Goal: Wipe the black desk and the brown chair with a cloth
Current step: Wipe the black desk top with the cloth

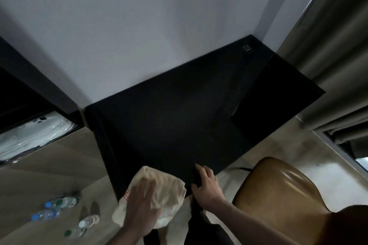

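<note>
The black desk (pixel 179 105) fills the middle of the view, set into a corner against a pale wall. A cream cloth (pixel 165 189) lies bunched over the desk's near left corner and hangs off its edge. My left hand (pixel 142 208) presses flat on the cloth with its fingers spread. My right hand (pixel 206 184) rests on the desk's near edge just right of the cloth, fingers loosely bent, holding nothing. The brown leather chair (pixel 278 191) stands to the lower right, beside the desk's front edge.
Several plastic water bottles (pixel 59 204) lie on the floor at the lower left. A dark cabinet with a white plastic-wrapped bundle (pixel 33 135) sits at the left. Grey curtains (pixel 336 65) hang at the right. A small label (pixel 248 48) marks the desk's far corner.
</note>
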Demonstrator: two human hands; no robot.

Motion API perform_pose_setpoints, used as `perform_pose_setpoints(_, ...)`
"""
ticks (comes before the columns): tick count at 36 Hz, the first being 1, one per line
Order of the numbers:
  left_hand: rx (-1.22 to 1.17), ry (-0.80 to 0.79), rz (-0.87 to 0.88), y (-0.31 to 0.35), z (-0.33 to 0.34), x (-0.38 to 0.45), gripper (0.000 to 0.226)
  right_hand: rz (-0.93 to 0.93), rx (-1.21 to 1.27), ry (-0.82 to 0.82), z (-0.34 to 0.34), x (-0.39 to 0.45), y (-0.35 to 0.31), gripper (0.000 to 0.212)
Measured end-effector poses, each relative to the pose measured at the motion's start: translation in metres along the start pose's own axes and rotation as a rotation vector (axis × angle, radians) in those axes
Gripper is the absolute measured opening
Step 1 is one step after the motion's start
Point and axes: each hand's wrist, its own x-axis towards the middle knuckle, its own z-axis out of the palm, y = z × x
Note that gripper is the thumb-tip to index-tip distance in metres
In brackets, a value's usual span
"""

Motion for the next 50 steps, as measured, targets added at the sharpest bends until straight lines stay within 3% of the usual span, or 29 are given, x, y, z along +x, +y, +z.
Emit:
perform_pose_setpoints(10, 0.139, 0.035, -0.157, 0.031, -0.016, 0.011, 0.113, -0.036, -0.095, -0.009, -0.070, 0.031, 0.020, 0.076)
perform_pose_setpoints(14, 0.146, 0.021, -0.241, 0.036, -0.020, 0.023, 0.096, -0.042, -0.089, -0.021, -0.076, 0.036, 0.014, 0.078)
perform_pose_setpoints(22, 0.049, -0.120, -0.279, 0.055, -0.032, 0.069, 0.095, -0.005, -0.088, -0.013, -0.062, 0.037, 0.009, 0.079)
perform_pose_setpoints(27, -0.020, -0.152, -0.182, 0.041, -0.054, 0.063, 0.080, 0.012, -0.121, -0.028, -0.045, 0.033, 0.000, 0.080)
perform_pose_setpoints(32, 0.066, -0.122, -0.131, 0.011, -0.055, 0.038, 0.068, -0.047, -0.114, -0.050, -0.021, 0.028, -0.025, 0.077)
perform_pose_setpoints(40, 0.033, -0.126, -0.140, -0.016, -0.040, 0.037, 0.074, -0.079, -0.101, -0.057, -0.002, 0.033, -0.042, 0.082)
perform_pose_setpoints(50, -0.141, -0.124, -0.143, 0.029, -0.045, 0.065, 0.074, 0.024, -0.086, 0.015, -0.040, 0.048, -0.001, 0.077)
